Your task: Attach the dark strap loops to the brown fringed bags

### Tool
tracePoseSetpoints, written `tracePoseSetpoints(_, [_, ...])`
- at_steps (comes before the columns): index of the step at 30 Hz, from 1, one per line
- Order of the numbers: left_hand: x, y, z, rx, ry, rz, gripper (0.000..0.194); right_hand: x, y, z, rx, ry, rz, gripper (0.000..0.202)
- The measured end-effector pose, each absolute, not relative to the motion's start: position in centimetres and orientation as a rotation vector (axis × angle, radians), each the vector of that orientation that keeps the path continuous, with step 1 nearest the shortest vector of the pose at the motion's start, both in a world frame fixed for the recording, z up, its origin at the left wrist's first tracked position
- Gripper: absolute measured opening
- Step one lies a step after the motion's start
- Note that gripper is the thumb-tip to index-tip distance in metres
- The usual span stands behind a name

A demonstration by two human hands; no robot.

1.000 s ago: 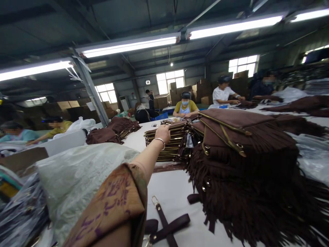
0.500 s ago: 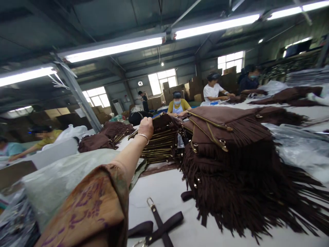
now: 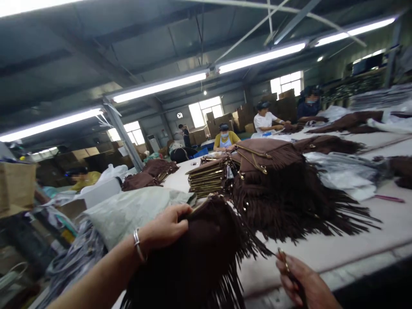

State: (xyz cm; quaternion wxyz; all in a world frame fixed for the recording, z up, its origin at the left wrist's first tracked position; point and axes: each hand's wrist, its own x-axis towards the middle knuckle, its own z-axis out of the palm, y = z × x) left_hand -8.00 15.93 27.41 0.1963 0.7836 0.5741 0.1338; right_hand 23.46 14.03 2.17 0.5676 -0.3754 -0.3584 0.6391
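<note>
My left hand [image 3: 165,227], with a silver bangle on the wrist, grips the top edge of a dark brown fringed suede bag [image 3: 206,253] that hangs close in front of me. Low at the right, my right hand [image 3: 304,285] pinches a small metal piece with a dark strap end at the bag's fringe. Behind, on the white table [image 3: 337,249], stands a stack of the same bags [image 3: 209,178] showing gold zip edges. A larger heap of fringed bags [image 3: 283,193] lies right of that stack.
A grey-green plastic sack [image 3: 128,210] and bundled wrappers [image 3: 74,262] lie at my left. Clear plastic bags [image 3: 344,171] lie at the right. Another brown pile [image 3: 151,171] sits farther back. Several people work at the far tables, with cardboard boxes [image 3: 17,184] around.
My left hand lifted one bag off the stack and drew it back towards me. My right hand came into view at the bag's fringe. The view swung right and down.
</note>
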Motion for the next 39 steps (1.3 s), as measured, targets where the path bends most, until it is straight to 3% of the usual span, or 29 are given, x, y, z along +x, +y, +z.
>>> tracePoseSetpoints(6, [-6.6, 8.6, 13.8, 1.663, 1.3, 0.261, 0.029, 23.9, 8.6, 6.6, -0.879, -1.24, 1.62, 0.039])
tracePoseSetpoints(12, [-6.9, 4.9, 3.8, 1.342, 1.137, 0.409, 0.022, 20.9, 4.5, 3.0, -0.963, -1.718, 1.679, 0.025])
tracePoseSetpoints(15, [-7.1, 4.3, 3.9, 1.393, 1.118, 0.462, 0.029, 20.5, 3.6, 1.8, -1.039, -1.828, 1.52, 0.025])
tracePoseSetpoints(19, [-5.0, 4.7, 7.6, 1.758, 1.081, 0.602, 0.046, 19.9, 3.5, 3.0, -0.978, -1.959, 1.384, 0.022])
tracePoseSetpoints(23, [-1.8, 5.4, 9.0, 2.168, 1.021, 0.509, 0.031, 19.1, 3.2, 4.2, -0.866, -2.075, 1.332, 0.018])
tracePoseSetpoints(27, [-0.5, 5.2, 6.8, 2.134, 1.073, 0.455, 0.02, 19.9, 2.8, 3.4, -0.884, -2.05, 1.317, 0.018])
tracePoseSetpoints(33, [0.1, 3.7, 4.1, 1.854, 1.4, 0.53, 0.021, 21.8, 3.3, 2.6, -1.344, -1.664, 1.316, 0.039])
tracePoseSetpoints(39, [1.3, 2.6, 3.4, 1.753, 1.536, 0.604, 0.02, 20.6, 3.3, 2.0, -1.299, -1.734, 1.157, 0.036])
